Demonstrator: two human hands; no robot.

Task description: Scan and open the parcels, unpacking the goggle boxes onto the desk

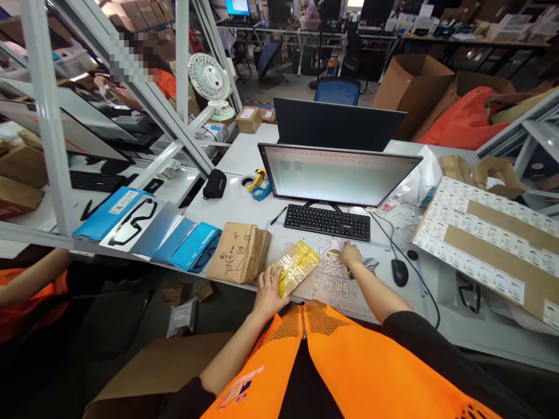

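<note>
A small flat package (299,269), wrapped in shiny yellow tape over brown, lies at a slant near the desk's front edge. My left hand (269,291) grips its left end, fingers on top. Off to the right, my right hand (350,254) is low over the printed desk mat (323,285), its fingers curled together. Whatever is in those fingers is hidden. A grey object (370,265), partly covered by my right wrist, lies beside that hand; its kind is unclear. Left of my left hand stand brown paper parcels (233,253) with black handwriting.
Behind the mat are a keyboard (327,222), a pen (278,216) and a monitor (340,174). A mouse (399,272) with its cable lies right. Tape rolls (261,191) sit left of the monitor. Blue boxes (194,247) line the left edge; a label-covered cardboard sheet (484,244) leans right.
</note>
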